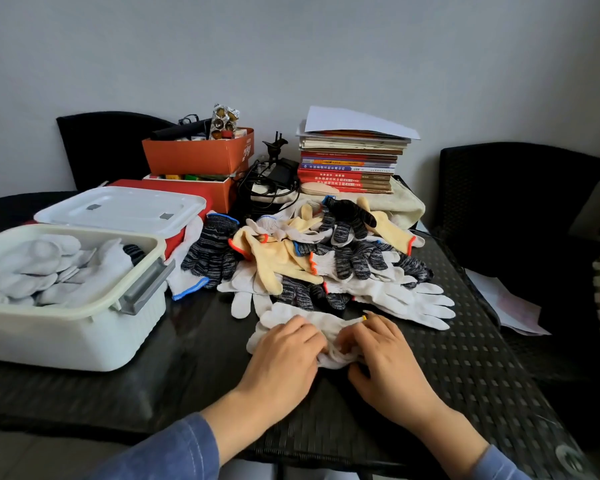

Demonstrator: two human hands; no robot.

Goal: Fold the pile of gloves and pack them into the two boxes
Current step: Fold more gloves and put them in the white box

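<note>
A white knit glove (pixel 321 323) with a yellow cuff edge lies bunched on the black table (pixel 465 358) in front of me. My left hand (pixel 284 355) and my right hand (pixel 381 351) both rest on it with fingers curled into the fabric, pinching folds at its middle. Behind it spreads the pile of gloves (pixel 326 258): white, pale yellow and black-grey speckled ones. At the left stands an open white box (pixel 73 327) holding several folded white gloves. A second box (pixel 118 211) with a white lid on sits behind it.
Orange cardboard boxes (pixel 198 157) with odds and ends stand at the back, next to cables and a charger (pixel 274 178). A stack of books (pixel 350 164) is at the back right. Black chairs (pixel 520 202) flank the table; papers (pixel 510 303) lie on the right one.
</note>
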